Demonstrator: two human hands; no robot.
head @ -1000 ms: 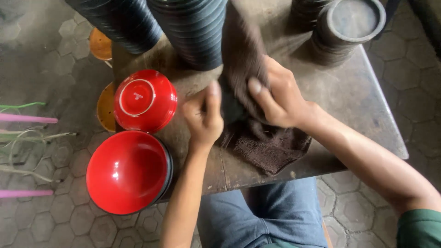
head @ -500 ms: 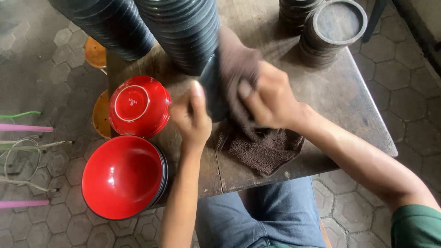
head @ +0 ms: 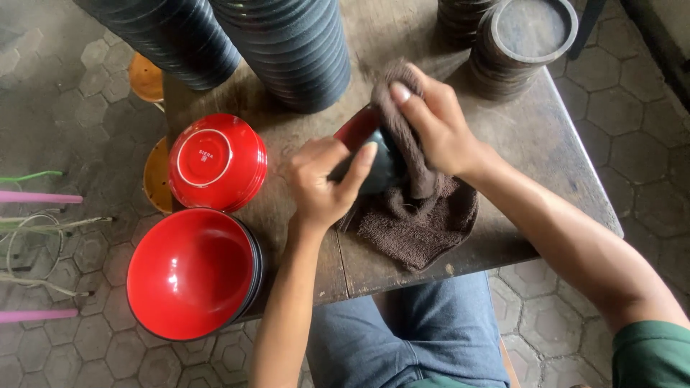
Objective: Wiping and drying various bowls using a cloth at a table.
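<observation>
I see my left hand (head: 320,183) clamped around one bowl (head: 374,162), tipped on its side at the table's (head: 546,144) middle, its red mouth facing the far edge. My right hand (head: 431,122) presses one brown cloth (head: 417,215) against it. Two red bowl stacks (head: 215,162) sit at the left edge, two tall dark stacks (head: 287,43) at the far edge.

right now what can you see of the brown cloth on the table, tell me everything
The brown cloth looks like nubby terry towelling, dark brown and crumpled. Its lower part lies bunched on the wooden table near the front edge. Its upper part is drawn up over a bowl, black outside and red inside, and pressed there by the right hand. The left hand grips the bowl beside it.
</observation>
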